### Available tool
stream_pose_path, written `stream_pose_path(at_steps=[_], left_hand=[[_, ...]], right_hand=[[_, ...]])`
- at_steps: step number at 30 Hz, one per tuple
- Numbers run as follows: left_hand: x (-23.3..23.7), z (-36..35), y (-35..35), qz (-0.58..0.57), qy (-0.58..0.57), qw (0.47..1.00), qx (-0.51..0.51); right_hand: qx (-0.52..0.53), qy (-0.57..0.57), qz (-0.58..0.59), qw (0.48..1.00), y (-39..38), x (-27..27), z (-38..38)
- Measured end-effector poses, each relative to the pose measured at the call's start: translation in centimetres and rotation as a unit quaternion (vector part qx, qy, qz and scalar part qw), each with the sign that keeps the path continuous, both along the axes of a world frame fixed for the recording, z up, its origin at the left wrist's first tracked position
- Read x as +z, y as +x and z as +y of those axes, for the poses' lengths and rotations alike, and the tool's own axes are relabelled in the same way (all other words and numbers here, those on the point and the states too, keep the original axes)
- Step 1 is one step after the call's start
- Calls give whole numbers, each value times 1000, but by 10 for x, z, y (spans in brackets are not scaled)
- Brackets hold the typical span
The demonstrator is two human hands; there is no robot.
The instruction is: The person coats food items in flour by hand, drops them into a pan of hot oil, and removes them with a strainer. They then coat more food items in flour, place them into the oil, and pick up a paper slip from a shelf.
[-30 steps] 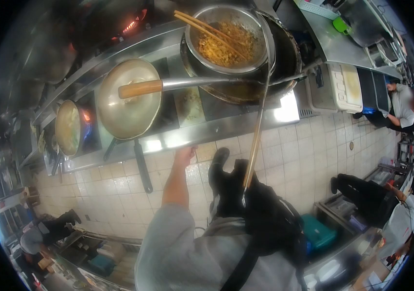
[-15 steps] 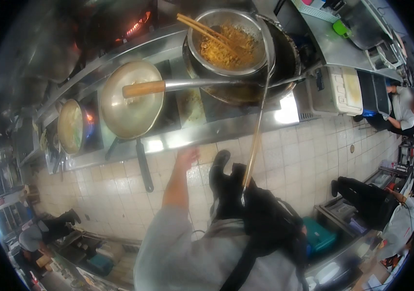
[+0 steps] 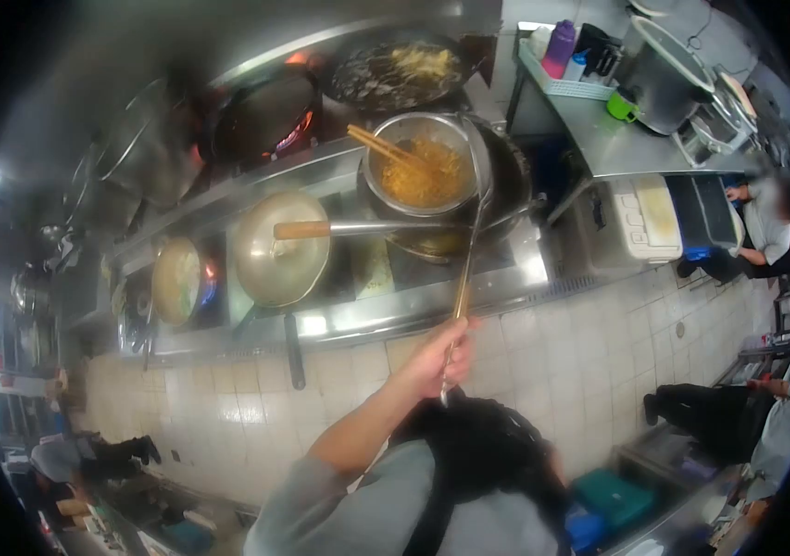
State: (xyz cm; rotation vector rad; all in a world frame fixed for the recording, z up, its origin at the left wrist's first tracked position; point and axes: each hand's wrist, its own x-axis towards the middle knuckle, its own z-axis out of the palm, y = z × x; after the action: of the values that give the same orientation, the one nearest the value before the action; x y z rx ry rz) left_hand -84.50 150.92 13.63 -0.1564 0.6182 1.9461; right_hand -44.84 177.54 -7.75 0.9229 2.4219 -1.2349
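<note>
My left hand (image 3: 441, 357) is closed around the lower end of a long-handled metal cooking utensil (image 3: 463, 289) with a wooden grip. Its metal shaft runs up to the rim of a steel bowl (image 3: 378, 190). Shredded golden-brown food (image 3: 423, 181) fills the bowl, and wooden chopsticks (image 3: 376, 142) rest in it. The bowl sits over a big dark wok (image 3: 511, 171). A second long utensil with a wooden handle (image 3: 302, 230) lies across a pale metal pan (image 3: 261, 278) and the wok's near side. My right hand does not show.
Flames burn under a dark wok (image 3: 265, 116) at the back and beside a smaller pan (image 3: 173, 283). Food fries in another wok (image 3: 395, 79). A black pan handle (image 3: 294, 352) juts past the stove edge. Right stand a steel table (image 3: 603, 144) and white bin (image 3: 608, 227); other people work nearby.
My left hand has moved right from beside the stove edge and closed on the long utensil's handle. The camera view has shifted, showing more of the back burners.
</note>
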Motion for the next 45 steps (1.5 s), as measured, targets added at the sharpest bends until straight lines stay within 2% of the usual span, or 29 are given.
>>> stream_pose_path(at_steps=[1, 3, 5, 8, 10, 11, 12, 13, 15, 17, 18, 20, 21, 23, 25, 29, 31, 32, 34, 35, 37, 38, 39, 41, 45], left_hand=[[12, 3, 2, 7, -33, 999, 19], [35, 5, 11, 4, -49, 999, 21], [49, 4, 19, 40, -116, 992, -5], [68, 2, 19, 97, -130, 987, -16], [78, 0, 12, 125, -137, 982, -22], [83, 0, 7, 188, -139, 972, -7], [89, -1, 0, 251, -140, 958, 8], [102, -3, -7, 253, -140, 957, 7], [132, -11, -27, 303, -267, 915, 1], [146, -26, -56, 337, -245, 908, 40], [152, -30, -75, 386, -294, 872, 64], [159, -38, -122, 474, -391, 782, 102], [157, -42, -151, 514, -439, 728, 116], [145, -52, -209, 650, -485, 553, 192], [130, -63, -268, 701, -572, 384, 184], [108, -62, -333, 641, -655, 379, 133], [89, -60, -359, 569, -694, 426, 116], [88, -57, -362, 571, -692, 426, 116], [84, -51, -368, 503, -654, 564, 33], [80, -49, -369, 504, -654, 564, 32], [72, -44, -373, 480, -566, 669, 40], [78, -45, -374, 465, -551, 693, 13], [86, -42, -368, 465, -550, 693, 13], [104, -33, -353, 417, -516, 748, 19], [121, -25, -343, 414, -500, 760, 0]], right_hand=[[10, 24, 27, 999, -20, 41, -13], [-10, 2, 8, 1000, -28, 39, -9], [-116, -55, -68, 989, -38, 45, -16], [-110, -32, -58, 992, -40, 50, -25], [22, 14, -34, 999, -2, -31, -11], [84, 39, -15, 996, 18, -72, -4], [84, 39, -14, 996, 24, -80, -5], [78, 35, 2, 996, 27, -84, -6], [65, 33, 21, 997, 25, -89, -9], [16, -10, 10, 1000, 23, -87, -13], [13, -10, 12, 1000, 18, -77, -15], [-68, -24, -73, 995, -7, -28, -26], [-70, -25, -74, 995, -6, -31, -26], [-86, -59, -34, 994, -7, -36, -24], [-94, -56, -38, 993, -11, -35, -29], [-76, -29, -34, 996, -14, -31, -36], [-50, -8, -52, 997, -4, -51, -38], [-23, 10, -71, 997, -3, -54, -40], [-60, -13, -79, 995, 4, -56, -43], [-96, -37, -88, 991, 4, -53, -46], [-69, -23, -56, 996, 17, -68, -47], [-40, -8, -24, 999, 24, -78, -48], [-41, -7, -25, 999, 30, -90, -52], [-161, -67, -4, 985, 32, -106, -58], [-148, -76, -1, 986, 22, -112, -56]])
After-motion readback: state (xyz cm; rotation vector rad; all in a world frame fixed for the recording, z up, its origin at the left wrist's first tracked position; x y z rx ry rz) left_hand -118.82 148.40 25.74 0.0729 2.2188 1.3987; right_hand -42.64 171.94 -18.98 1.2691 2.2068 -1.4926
